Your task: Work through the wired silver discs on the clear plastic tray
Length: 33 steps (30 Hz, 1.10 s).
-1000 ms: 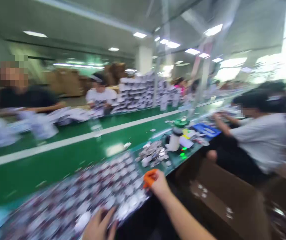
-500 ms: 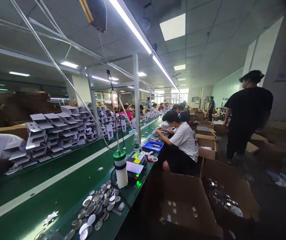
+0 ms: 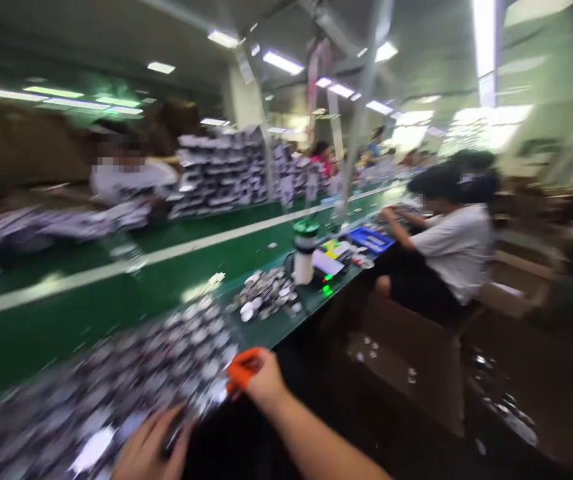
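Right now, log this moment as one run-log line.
left hand over blurred disc pile | right hand at pile edge | orange finger cover | green conveyor belt

This is a factory floor, a long assembly line under rows of fluorescent ceiling lights. A green conveyor bench runs down the room with people seated along both sides, one in a white T-shirt working right at its edge. Heaps of round metal discs lie on the bench, stacks of white packaging cards rise along its far side, and open cardboard boxes stand on the floor beside the near edge.
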Each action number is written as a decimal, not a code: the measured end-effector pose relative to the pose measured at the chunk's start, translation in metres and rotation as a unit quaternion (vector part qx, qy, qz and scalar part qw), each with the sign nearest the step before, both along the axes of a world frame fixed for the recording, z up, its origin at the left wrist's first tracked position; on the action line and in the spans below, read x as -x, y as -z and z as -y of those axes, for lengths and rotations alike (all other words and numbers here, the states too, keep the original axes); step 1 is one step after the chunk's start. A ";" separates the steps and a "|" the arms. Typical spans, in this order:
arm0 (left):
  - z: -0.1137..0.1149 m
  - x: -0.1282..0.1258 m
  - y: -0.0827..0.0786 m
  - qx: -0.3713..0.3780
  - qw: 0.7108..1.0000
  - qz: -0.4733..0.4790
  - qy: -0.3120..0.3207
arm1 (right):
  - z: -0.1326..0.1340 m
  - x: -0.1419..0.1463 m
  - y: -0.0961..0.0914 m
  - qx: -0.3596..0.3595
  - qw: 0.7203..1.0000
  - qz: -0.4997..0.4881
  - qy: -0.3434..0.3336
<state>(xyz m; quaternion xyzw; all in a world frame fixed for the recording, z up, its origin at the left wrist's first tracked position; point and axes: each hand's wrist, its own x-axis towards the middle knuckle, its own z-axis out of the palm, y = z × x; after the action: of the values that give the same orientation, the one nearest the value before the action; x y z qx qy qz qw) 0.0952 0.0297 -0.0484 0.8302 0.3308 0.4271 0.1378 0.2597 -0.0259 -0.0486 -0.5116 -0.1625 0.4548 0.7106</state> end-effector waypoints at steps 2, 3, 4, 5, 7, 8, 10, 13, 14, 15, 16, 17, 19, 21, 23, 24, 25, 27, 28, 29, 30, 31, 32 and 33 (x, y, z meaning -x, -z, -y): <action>0.015 0.022 0.008 0.004 0.997 -0.045 -0.055 | 0.006 0.001 0.007 -0.005 1.000 0.022 -0.001; 0.019 0.026 0.009 0.018 0.995 -0.074 -0.058 | 0.007 -0.001 0.011 -0.009 0.999 0.031 -0.011; 0.022 0.028 0.009 0.027 0.993 -0.097 -0.057 | 0.008 -0.003 0.016 -0.013 0.999 0.043 -0.012; 0.023 0.028 0.009 0.031 0.992 -0.108 -0.060 | 0.008 -0.004 0.020 -0.012 0.998 0.052 -0.022; 0.024 0.025 0.007 0.038 0.991 -0.117 -0.058 | 0.010 -0.006 0.027 -0.009 0.997 0.059 -0.039; 0.025 0.023 0.006 0.042 0.990 -0.120 -0.053 | 0.012 -0.006 0.029 -0.006 0.997 0.062 -0.045; 0.028 0.021 0.003 0.056 0.989 -0.132 -0.032 | 0.014 -0.005 0.031 -0.003 0.996 0.068 -0.052; 0.027 0.019 0.001 0.075 0.986 -0.150 0.001 | 0.016 0.001 0.030 0.010 0.996 0.066 -0.061; 0.026 0.019 0.001 0.080 0.985 -0.151 0.006 | 0.016 0.002 0.029 0.016 0.996 0.061 -0.064; 0.024 0.018 0.001 0.086 0.985 -0.151 0.008 | 0.016 0.004 0.029 0.022 0.996 0.055 -0.067; 0.022 0.018 0.000 0.094 0.984 -0.149 0.006 | 0.016 0.006 0.028 0.025 0.996 0.050 -0.069; 0.021 0.017 -0.001 0.105 0.984 -0.145 0.003 | 0.016 0.007 0.028 0.028 0.996 0.044 -0.071; 0.018 0.017 -0.002 0.129 0.982 -0.135 -0.004 | 0.017 0.009 0.027 0.032 0.996 0.034 -0.075; 0.017 0.017 -0.002 0.146 0.982 -0.123 -0.008 | 0.017 0.010 0.026 0.033 0.996 0.021 -0.079; 0.016 0.017 -0.001 0.152 0.982 -0.115 -0.007 | 0.017 0.012 0.025 0.032 0.996 0.009 -0.080; 0.017 0.017 -0.001 0.151 0.982 -0.115 -0.005 | 0.017 0.012 0.025 0.030 0.996 0.006 -0.080; 0.017 0.018 0.000 0.148 0.982 -0.116 -0.005 | 0.017 0.013 0.025 0.029 0.996 0.003 -0.080; 0.017 0.017 0.002 0.134 0.984 -0.121 -0.008 | 0.016 0.014 0.025 0.026 0.996 0.001 -0.081; 0.018 0.017 0.003 0.122 0.984 -0.126 -0.011 | 0.016 0.014 0.025 0.026 0.996 0.001 -0.083; 0.018 0.016 0.004 0.109 0.985 -0.134 -0.012 | 0.016 0.014 0.025 0.025 0.996 0.000 -0.085; 0.019 0.015 0.005 0.094 0.985 -0.145 -0.014 | 0.016 0.014 0.026 0.026 0.996 -0.001 -0.087; 0.020 0.014 0.005 0.079 0.984 -0.158 -0.016 | 0.016 0.014 0.026 0.026 0.996 -0.003 -0.088; 0.020 0.013 0.005 0.064 0.982 -0.174 -0.021 | 0.016 0.014 0.027 0.026 0.996 -0.005 -0.088; 0.021 0.011 0.004 0.050 0.980 -0.192 -0.026 | 0.016 0.014 0.027 0.026 0.996 -0.006 -0.088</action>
<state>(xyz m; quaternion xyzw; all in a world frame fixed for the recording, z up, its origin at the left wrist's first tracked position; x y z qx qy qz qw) 0.0842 0.0084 -0.0527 0.8799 0.3934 0.2462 0.1025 0.2461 -0.0415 -0.0752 -0.5107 -0.1908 0.5224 0.6556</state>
